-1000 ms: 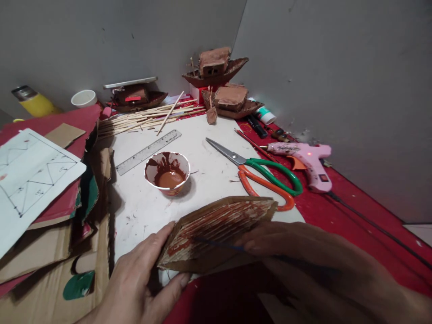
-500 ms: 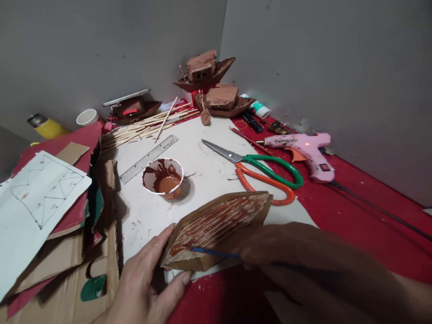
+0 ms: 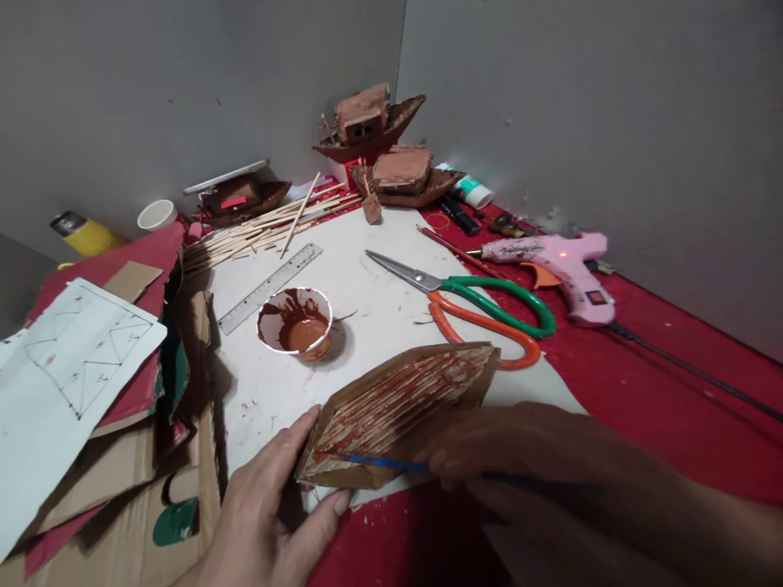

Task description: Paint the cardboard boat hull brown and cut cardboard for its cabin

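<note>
A small cardboard boat hull (image 3: 404, 399) lies near the front of the white paper, its ridged inside streaked with reddish-brown paint. My left hand (image 3: 275, 497) grips its left end between thumb and fingers. In my right hand (image 3: 489, 456), somewhat blurred, is a thin blue paintbrush (image 3: 385, 462), its tip on the lower left of the hull's inside. My right hand covers part of the hull's near side. Beyond the hull stands a paper cup (image 3: 295, 324) with brown paint in it and smeared on its wall.
Scissors (image 3: 453, 293) with green and orange handles lie right of the cup, near a pink glue gun (image 3: 563, 265) with a trailing cord. A ruler (image 3: 271, 288), wooden sticks (image 3: 263, 220) and brown model boats (image 3: 367, 122) are behind. Cardboard sheets (image 3: 122, 456) pile up on the left.
The brush tip has shifted slightly left along the hull's lower inside edge, with my right hand following. My left hand keeps its hold. The view has moved a little.
</note>
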`<state>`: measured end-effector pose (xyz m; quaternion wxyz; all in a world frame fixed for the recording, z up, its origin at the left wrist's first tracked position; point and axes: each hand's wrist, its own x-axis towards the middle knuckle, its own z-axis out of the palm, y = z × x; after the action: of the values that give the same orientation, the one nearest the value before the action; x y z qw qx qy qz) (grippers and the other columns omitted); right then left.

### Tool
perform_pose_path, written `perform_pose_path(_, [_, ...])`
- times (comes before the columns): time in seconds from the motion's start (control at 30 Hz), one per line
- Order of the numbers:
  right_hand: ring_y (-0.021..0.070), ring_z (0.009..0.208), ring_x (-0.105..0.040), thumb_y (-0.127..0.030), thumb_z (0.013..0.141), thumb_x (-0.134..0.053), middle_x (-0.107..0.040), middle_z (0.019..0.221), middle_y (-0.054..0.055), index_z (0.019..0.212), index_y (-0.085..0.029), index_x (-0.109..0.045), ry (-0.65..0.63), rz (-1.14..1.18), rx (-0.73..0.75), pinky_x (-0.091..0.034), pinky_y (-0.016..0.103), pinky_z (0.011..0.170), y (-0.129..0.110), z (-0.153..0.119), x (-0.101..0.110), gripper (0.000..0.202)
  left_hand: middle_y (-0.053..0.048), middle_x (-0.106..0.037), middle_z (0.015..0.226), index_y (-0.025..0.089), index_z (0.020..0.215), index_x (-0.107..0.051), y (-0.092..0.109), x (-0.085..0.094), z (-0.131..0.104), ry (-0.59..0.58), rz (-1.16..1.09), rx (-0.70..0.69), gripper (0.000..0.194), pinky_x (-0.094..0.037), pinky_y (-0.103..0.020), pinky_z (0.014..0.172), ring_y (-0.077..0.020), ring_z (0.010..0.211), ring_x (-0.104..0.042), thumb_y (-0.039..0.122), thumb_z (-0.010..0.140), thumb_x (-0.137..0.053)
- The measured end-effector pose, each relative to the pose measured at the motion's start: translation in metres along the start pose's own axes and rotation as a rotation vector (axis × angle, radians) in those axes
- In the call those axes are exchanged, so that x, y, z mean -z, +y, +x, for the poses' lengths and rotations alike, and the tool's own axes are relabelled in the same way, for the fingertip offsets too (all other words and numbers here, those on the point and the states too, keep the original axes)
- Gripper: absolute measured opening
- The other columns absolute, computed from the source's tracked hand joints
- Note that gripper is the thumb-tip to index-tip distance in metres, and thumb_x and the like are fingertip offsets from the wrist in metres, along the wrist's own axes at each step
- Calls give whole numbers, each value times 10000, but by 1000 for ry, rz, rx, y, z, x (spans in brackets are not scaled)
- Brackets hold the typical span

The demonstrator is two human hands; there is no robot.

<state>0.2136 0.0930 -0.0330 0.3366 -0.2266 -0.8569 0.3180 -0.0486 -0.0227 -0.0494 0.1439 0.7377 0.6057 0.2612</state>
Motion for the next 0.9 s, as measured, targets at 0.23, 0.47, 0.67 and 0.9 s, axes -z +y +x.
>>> perform_pose_path(0.23, [106,909,-731,-92,855,-520,-771,1025,-14,1181,-295,-581,-116,42,55,-574,120,842,1,-2,0,389,-105,-682,1297,188,1452,-417,-1,-1,0,13,27,-18,597,-535,-233,983,-179,1153,-677,320,912,-635])
perform_pose_path(0.47, [114,904,-734,-87,898,-487,-769,1005,-1,1211,-316,-538,-109,161,97,-574,137,833,-1,-1,2,392,-100,-689,1288,204,1449,-425,-2,-1,1,8,37,-15,586,-547,-270,983,-198,1137,-687,323,915,-636])
perform_pose_path(0.67, [118,879,-723,-56,846,-506,-757,987,-14,1173,-324,-553,-76,91,16,-581,135,810,-2,2,2,426,-98,-689,1291,215,1452,-423,1,0,2,12,34,-26,588,-556,-268,969,-203,1135,-689,343,917,-630])
perform_pose_path(0.9, [113,893,-719,-96,870,-535,-742,1015,-33,1213,-339,-548,-91,95,-28,-587,126,823,1,-5,4,420,-83,-689,1293,204,1432,-450,2,2,4,-17,10,-19,560,-534,-246,991,-183,1144,-682,282,908,-633])
